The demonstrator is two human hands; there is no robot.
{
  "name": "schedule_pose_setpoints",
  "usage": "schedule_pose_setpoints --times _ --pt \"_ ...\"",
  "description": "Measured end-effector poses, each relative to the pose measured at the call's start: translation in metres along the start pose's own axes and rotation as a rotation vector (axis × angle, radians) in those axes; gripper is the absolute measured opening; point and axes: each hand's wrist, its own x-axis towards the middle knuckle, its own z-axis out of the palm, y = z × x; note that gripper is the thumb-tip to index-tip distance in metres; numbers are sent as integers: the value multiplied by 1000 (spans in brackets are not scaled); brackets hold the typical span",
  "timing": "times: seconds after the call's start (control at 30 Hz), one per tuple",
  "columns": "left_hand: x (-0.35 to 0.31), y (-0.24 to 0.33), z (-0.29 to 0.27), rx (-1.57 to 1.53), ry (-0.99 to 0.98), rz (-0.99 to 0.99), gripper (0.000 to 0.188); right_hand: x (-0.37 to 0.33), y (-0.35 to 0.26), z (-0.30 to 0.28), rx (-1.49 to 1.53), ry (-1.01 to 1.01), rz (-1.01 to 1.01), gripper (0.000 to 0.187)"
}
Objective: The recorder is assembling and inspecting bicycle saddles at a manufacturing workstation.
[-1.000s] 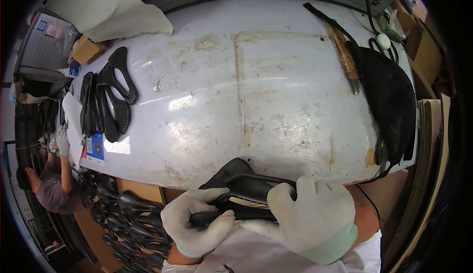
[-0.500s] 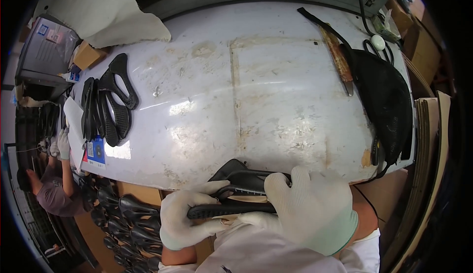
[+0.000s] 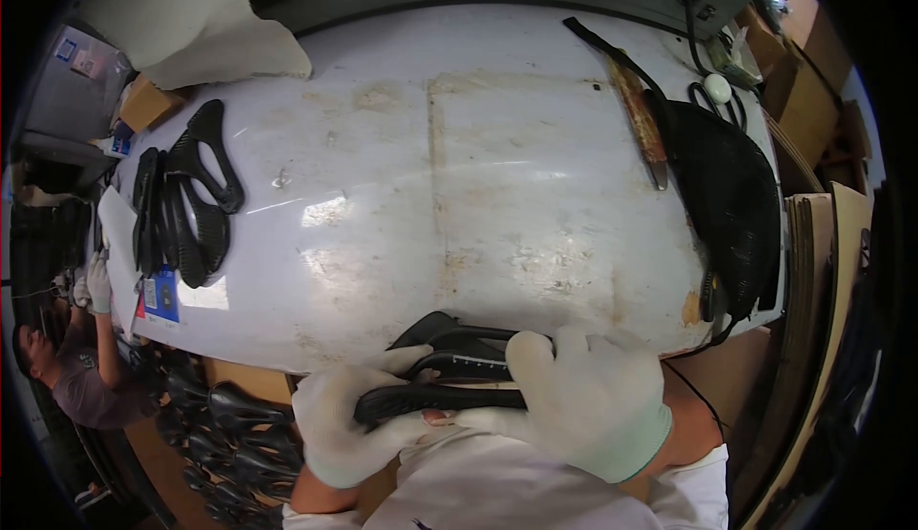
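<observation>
I hold a black bicycle saddle [image 3: 445, 397] at the table's near edge, low in front of my white shirt. It lies crosswise, with a long gap down its middle and a row of small pale marks along the gap's inner edge. My left hand [image 3: 346, 423], in a white knit glove, is closed round its left end; a bare fingertip shows beneath. My right hand [image 3: 591, 401], gloved the same way with a green cuff, grips the other end and hides it, thumb under the near side and fingers over the top.
Several black saddle pieces [image 3: 198, 234] lie at the table's left. Rightward are a black bag [image 3: 732, 195] with a strap and a worn, rusty-brown flat tool [image 3: 638, 114]. Many black saddles [image 3: 234, 406] sit below the left edge. Another person [image 3: 91, 382] works at far left. Pale sheet material [image 3: 177, 23] hangs over the back.
The view has shifted slightly, so the table's things appear further left. The saddle is tilted a little differently in my hands; both keep their hold.
</observation>
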Motion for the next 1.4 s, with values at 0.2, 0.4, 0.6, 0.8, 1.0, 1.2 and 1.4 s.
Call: schedule_pose_setpoints --times 0.2,0.4,0.6,0.8,1.0,1.2,1.4 --pt "-8 -8 3 46 -87 58 55 6 2 1 -27 32 -2 68" --pt "-15 5 16 112 121 -130 38 2 -4 -1 -34 28 34 69" --pt "-5 -12 9 218 -142 218 67 -2 11 10 9 13 38 73" --pt "-6 -49 35 -823 -132 -75 106 -18 48 42 1105 9 287 81" --pt "-12 -16 66 -890 -287 49 108 -11 39 40 1535 -436 287 76" --pt "-14 -9 62 -305 -377 91 103 -16 32 53 1254 -460 234 90" --pt "-16 -18 75 -677 -282 239 111 -14 20 67 1567 -344 269 101"
